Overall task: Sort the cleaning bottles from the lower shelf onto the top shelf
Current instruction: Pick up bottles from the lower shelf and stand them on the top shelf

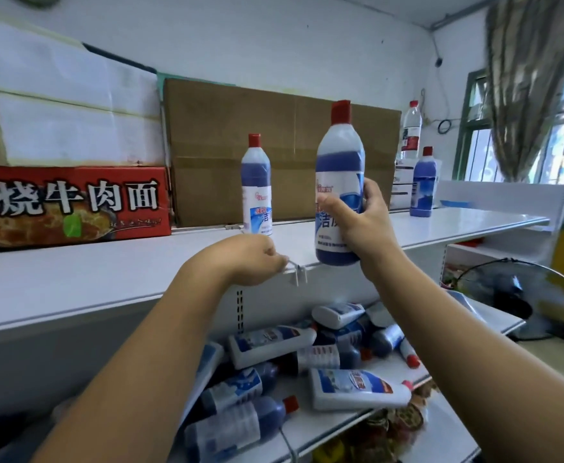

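**Top shelf restock, one bottle in the air**

The right hand [357, 222] has its fingers and thumb wrapped round the lower half of a blue cleaning bottle [339, 182] with a red cap. The bottle is upright and held just above the front edge of the top shelf [106, 272], about midway along it, not touching the shelf.

The left hand [257, 259] is at that same front edge, just left of the held bottle. Its fingers are curled in together and the tips pinch a little white clip [299, 274] that hangs off the edge.

Two matching bottles already stand up there: a standing bottle [257, 188] further back, right in front of a brown cardboard box [273, 145], and a far bottle [422, 182] towards the shelf's right end. A red noodle carton [70, 205] sits on the left part.

Down on the lower shelf [334, 424] there's a messy pile of bottles [273, 345], all lying on their sides and overlapping, some white, some dark blue. A fan [514, 295] stands off to the right of the shelves.
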`<act>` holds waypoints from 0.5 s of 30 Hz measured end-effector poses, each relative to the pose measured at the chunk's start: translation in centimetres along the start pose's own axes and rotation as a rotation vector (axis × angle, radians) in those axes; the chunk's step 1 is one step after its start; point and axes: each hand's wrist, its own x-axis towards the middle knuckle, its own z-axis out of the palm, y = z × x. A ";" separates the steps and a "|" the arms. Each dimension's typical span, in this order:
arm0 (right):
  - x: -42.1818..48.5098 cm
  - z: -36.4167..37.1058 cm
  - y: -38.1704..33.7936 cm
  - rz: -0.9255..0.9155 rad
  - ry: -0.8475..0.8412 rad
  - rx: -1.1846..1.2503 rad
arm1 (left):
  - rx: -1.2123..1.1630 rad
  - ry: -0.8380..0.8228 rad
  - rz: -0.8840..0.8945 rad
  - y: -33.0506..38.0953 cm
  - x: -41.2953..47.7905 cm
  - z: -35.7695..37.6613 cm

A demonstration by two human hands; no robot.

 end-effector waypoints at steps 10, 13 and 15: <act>10.3 1.0 5.9 0.157 -0.256 0.008 | 0.038 0.080 -0.132 1.0 3.0 1.4; 12.8 1.8 7.1 0.231 -0.353 0.042 | 0.007 0.090 -0.165 0.8 3.3 1.5; 14.5 2.4 7.5 0.264 -0.424 -0.023 | -0.024 0.094 -0.184 0.7 3.3 1.6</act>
